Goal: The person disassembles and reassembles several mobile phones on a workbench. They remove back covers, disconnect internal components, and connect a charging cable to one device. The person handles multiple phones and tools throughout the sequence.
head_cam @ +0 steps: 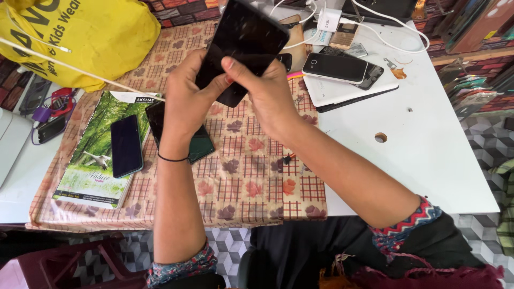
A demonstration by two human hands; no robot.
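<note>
From the head camera I see my left hand [184,96] and right hand [262,93] both closed around a black phone [243,45], held tilted above the leaf-patterned cloth [241,182]; another phone [126,145] lies on a green notebook [91,160].

A thin black band is worn around the wrist of the left hand [184,99]. The forearms are left bare. Above the left elbow, a dark sleeve patterned in teal and red is seen. Above the elbow of the right hand [267,96], a black sleeve is edged with zigzag bands of red, white and blue. Dark maroon tasselled fabric is seen beneath that sleeve.
</note>
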